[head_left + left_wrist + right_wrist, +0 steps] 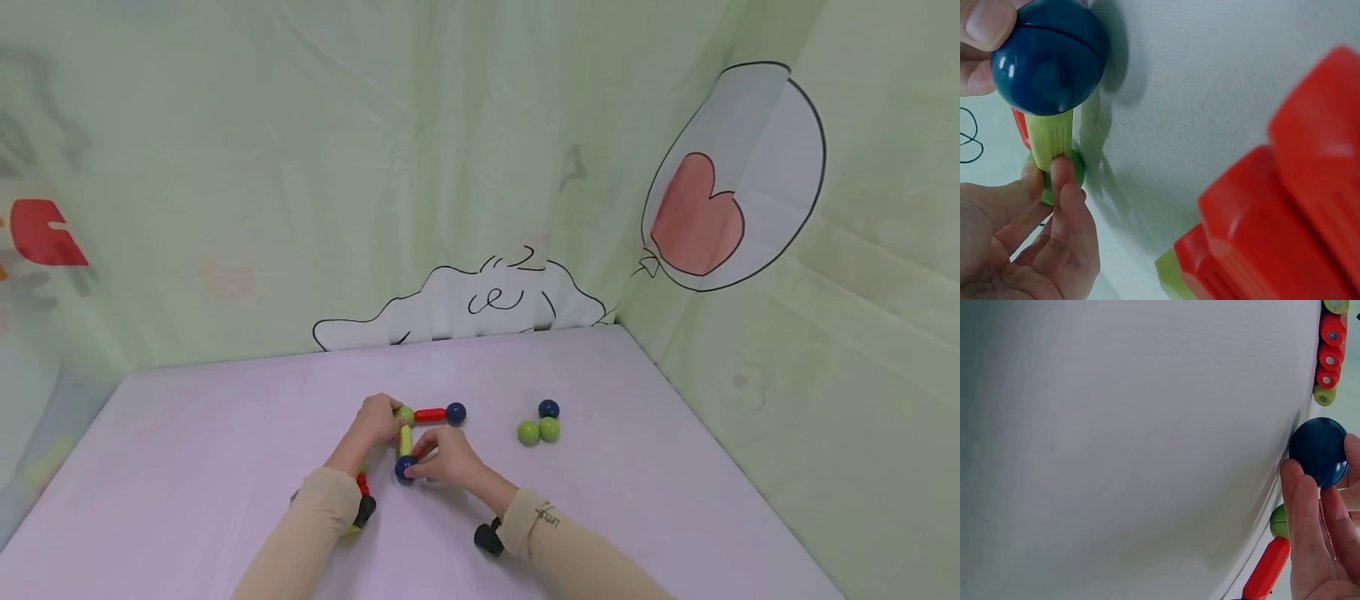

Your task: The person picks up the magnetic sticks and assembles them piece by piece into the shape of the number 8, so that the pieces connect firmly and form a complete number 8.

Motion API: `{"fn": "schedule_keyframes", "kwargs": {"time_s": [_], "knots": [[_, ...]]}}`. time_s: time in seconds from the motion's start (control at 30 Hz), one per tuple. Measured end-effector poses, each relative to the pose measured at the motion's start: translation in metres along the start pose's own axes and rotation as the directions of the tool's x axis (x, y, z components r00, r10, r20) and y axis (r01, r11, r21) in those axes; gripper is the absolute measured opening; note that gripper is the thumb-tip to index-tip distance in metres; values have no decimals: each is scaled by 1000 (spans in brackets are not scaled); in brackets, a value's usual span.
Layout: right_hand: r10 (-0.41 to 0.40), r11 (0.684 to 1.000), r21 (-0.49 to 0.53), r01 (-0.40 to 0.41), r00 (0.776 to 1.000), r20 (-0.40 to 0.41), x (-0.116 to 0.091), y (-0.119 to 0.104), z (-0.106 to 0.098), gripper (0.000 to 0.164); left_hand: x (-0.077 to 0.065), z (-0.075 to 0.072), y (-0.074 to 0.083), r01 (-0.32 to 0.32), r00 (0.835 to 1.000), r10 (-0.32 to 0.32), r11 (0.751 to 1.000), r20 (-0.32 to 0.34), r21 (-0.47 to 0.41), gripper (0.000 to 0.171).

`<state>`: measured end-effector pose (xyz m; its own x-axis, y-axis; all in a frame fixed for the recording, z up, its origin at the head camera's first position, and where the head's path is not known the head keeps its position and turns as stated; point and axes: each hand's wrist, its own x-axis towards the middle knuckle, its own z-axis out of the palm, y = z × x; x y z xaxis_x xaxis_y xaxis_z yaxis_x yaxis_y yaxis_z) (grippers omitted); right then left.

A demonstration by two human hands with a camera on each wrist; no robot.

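Note:
My left hand (381, 419) pinches a yellow-green rod (1050, 139) close to a green ball (405, 415). At the rod's near end sits a dark blue ball (1319, 452), which my right hand (447, 457) holds between thumb and fingers. From the green ball a red rod (430, 415) runs right to a second blue ball (456, 413). Together these pieces form an L shape lying on the table. In the left wrist view, the left thumb and fingertips lie around the rod, and part of the green ball is hidden behind them.
A row of red and yellow-green rods (1330, 357) lies beside the left forearm, mostly hidden by it in the head view. Two loose green balls (528, 432) and a blue ball (549, 408) sit right of the hands. A printed curtain (225, 167) stands behind the table.

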<state>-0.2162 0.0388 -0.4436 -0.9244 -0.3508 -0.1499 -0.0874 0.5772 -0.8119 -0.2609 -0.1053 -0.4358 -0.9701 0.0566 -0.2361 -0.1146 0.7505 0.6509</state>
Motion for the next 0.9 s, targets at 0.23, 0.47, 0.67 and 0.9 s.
{"fn": "schedule_keyframes", "kwargs": {"time_s": [0.23,0.47,0.67,0.9], "knots": [[-22,1000,-7,22,999,24,1,3,-3,17,-3,-2,3,-28,1000,28,999,-5,21,31],[-43,999,4,43,998,56,2,5,-7,18,-2,-1,3,-26,1000,27,999,-5,20,32],[-95,995,-18,96,995,33,6,7,-17,20,-2,-1,3,-12,1000,12,1000,-10,18,33],[-130,991,-43,127,989,-67,13,16,-36,24,-1,-1,4,1,1000,-1,1000,3,28,33]]}}
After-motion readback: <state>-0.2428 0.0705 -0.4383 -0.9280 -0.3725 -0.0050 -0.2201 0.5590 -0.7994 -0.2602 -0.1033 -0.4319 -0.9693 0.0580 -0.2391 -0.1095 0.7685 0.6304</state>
